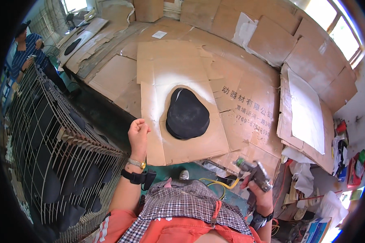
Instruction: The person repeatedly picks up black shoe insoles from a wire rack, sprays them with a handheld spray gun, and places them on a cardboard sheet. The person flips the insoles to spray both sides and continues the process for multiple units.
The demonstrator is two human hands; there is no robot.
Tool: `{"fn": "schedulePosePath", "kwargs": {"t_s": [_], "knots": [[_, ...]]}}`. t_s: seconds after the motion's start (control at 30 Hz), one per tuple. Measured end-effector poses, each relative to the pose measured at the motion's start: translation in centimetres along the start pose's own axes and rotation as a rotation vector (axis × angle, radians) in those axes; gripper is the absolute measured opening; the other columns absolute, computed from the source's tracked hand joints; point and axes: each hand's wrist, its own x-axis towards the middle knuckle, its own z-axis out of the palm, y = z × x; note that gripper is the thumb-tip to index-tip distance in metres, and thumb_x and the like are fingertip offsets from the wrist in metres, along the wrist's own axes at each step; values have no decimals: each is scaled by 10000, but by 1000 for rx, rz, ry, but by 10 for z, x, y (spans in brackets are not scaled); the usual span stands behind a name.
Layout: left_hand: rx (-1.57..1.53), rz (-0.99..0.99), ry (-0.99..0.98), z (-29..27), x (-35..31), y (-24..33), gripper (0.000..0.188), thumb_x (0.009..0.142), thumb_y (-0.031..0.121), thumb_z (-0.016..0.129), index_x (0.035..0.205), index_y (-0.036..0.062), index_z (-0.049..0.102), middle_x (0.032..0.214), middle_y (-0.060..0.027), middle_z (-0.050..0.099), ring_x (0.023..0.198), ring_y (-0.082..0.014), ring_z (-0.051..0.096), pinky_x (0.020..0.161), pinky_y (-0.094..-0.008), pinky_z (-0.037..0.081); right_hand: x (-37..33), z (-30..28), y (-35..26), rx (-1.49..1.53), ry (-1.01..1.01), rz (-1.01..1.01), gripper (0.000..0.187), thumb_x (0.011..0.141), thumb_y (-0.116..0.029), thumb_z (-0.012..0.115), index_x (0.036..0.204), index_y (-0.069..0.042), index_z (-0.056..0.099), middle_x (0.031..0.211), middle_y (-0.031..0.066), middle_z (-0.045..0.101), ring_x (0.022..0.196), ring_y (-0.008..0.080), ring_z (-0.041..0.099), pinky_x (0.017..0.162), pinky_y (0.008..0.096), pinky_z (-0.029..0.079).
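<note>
A black, pear-shaped padded piece, like a saddle or seat pad (187, 115), lies on a cardboard sheet (194, 152) on the bench, narrow end pointing away. Pale overspray marks the cardboard around it. Just left of that sheet, my left hand (138, 131) is raised with its fingers curled in; nothing shows in them. My right hand (257, 190), at the lower right, grips a metal spray gun (260, 177) with a yellow hose (221, 183) running from it. The gun is apart from the black piece.
To my left stands a wire rack (75, 162) with several black pads on it. Cardboard panels (273, 40) line the back and right of the bench. A person (26, 54) stands beyond the rack. Bags and cluttered goods (332, 202) fill the right side.
</note>
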Motion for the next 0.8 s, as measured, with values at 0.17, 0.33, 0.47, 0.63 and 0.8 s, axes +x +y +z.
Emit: {"fn": "schedulePosePath", "kwargs": {"t_s": [0.17,0.33,0.47,0.63,0.8], "knots": [[24,-179,-55,4,18,-37,191,851,28,596,1029,-35,566,787,-28,614,687,-86,575,655,-211,466,2,-16,-1,-41,191,9,326,809,-128,702,1074,25,593,821,78,655,747,164,635,715,302,506],[162,-242,-89,11,32,-65,191,815,21,594,997,-35,581,790,-38,616,671,-97,568,641,-225,460,-5,-19,5,-37,55,81,383,793,-165,725,1093,32,591,828,79,661,751,157,634,711,292,504],[238,-300,-98,23,43,-79,181,799,22,589,973,-31,592,790,-48,617,642,-107,559,622,-229,457,7,-14,9,8,72,20,433,793,-177,739,1132,39,578,843,85,660,753,167,634,716,298,507],[301,-336,-52,23,58,-103,185,780,36,592,955,-22,606,793,-52,624,625,-111,568,593,-242,466,-1,-31,1,-39,113,36,486,803,-169,733,1191,50,539,862,96,653,757,173,634,705,308,517],[343,-356,-17,27,67,-112,161,762,31,607,916,-12,626,762,-43,627,621,-113,576,579,-249,471,-9,-41,-1,-18,-10,103,508,796,-118,716,1237,40,521,853,108,653,763,178,634,703,313,512]]}}
